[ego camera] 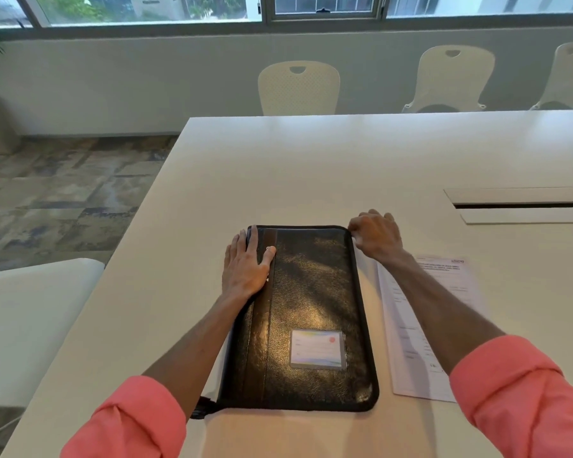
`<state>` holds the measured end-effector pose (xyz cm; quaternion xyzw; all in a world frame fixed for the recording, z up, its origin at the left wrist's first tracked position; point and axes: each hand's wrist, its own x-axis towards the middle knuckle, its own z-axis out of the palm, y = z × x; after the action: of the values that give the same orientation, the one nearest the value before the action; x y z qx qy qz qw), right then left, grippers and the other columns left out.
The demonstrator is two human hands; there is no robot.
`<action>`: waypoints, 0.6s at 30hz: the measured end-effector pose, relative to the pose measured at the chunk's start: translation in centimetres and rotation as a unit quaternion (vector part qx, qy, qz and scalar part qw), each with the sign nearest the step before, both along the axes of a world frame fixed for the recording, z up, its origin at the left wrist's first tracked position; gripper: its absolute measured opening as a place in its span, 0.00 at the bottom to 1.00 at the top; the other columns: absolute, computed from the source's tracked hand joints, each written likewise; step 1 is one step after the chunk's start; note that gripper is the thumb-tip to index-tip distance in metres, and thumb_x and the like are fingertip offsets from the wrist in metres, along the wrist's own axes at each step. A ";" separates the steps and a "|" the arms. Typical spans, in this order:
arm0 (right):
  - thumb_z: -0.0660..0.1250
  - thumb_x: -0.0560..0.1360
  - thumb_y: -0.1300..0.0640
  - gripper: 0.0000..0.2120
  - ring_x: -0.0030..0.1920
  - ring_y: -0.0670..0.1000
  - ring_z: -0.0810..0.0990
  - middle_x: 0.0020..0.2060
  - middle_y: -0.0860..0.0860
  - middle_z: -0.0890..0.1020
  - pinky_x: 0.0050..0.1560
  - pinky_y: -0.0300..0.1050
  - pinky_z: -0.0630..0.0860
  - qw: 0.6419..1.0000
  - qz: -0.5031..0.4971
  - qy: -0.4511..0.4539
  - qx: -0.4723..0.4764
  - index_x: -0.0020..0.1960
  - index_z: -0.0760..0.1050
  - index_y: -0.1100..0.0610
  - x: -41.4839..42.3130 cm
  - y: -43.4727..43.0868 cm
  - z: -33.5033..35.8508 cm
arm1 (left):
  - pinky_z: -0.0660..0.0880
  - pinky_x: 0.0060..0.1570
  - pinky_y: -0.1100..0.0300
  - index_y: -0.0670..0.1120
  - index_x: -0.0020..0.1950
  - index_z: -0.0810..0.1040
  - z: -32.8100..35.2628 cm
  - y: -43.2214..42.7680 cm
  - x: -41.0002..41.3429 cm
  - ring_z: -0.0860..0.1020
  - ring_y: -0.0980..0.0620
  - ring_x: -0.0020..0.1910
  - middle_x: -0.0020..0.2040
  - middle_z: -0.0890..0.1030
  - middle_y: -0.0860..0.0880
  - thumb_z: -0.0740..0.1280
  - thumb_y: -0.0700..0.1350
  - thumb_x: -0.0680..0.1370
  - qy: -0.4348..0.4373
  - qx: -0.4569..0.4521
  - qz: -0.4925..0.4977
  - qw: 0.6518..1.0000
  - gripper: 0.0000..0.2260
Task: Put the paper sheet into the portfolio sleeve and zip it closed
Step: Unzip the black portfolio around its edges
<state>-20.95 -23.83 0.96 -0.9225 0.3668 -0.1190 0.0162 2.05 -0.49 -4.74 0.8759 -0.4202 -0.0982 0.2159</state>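
Pink sleeves [129, 421] rolled up, both forearms reaching to 12 o'clock over the white table [311, 166].

Left hand [245, 269]: flat, fingers spread, palm down on the spine edge of the portfolio [311, 309], at its 10 o'clock corner. Holds nothing; likely pinning the case so it won't slide.

Portfolio: black, closed, lying flat, long axis toward 12. Card window [317, 349] on the cover at about 5 o'clock. A tab pokes out at the 7 o'clock corner (probably a strap or zip end, can't tell).

Right hand [374, 236]: curled at the 1 o'clock corner, fingertips pinched close against the edge. Looks like a grip on the zip pull, but the pull itself is hidden.

Sheet [424, 325]: still outside, flat on the table at 3 o'clock of the case, partly under the right forearm. Case must open first.
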 end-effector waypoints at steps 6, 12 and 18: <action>0.72 0.79 0.56 0.07 0.56 0.53 0.82 0.48 0.48 0.88 0.60 0.57 0.74 0.998 -0.051 -0.021 0.007 0.50 0.89 0.49 -1.8 2.7 -0.4 | 0.42 0.87 0.48 0.54 0.90 0.43 0.1 0.0 -0.1 0.45 0.47 0.89 0.90 0.48 0.46 0.50 0.67 0.87 -0.005 0.006 -0.001 1.000 0.35; 0.72 0.78 0.58 0.07 0.56 0.53 0.81 0.48 0.49 0.87 0.60 0.56 0.73 0.998 -0.067 -0.010 0.011 0.51 0.88 0.50 -3.7 6.4 -0.2 | 0.42 0.87 0.47 0.53 0.90 0.44 0.3 0.1 -0.2 0.46 0.46 0.89 0.90 0.49 0.45 0.50 0.67 0.87 -0.005 0.009 -0.002 1.000 0.35; 0.72 0.78 0.57 0.05 0.54 0.52 0.79 0.46 0.48 0.85 0.59 0.55 0.73 0.998 -0.062 -0.017 0.018 0.51 0.87 0.52 -6.2 9.8 -0.9 | 0.42 0.87 0.47 0.53 0.90 0.44 0.5 0.2 -0.3 0.46 0.45 0.89 0.90 0.49 0.44 0.49 0.67 0.87 -0.003 0.011 -0.002 1.000 0.35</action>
<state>-27.10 -14.08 0.08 -0.8953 0.4253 -0.1290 0.0315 1.80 -0.27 -4.24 0.8778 -0.4213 -0.1001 0.2049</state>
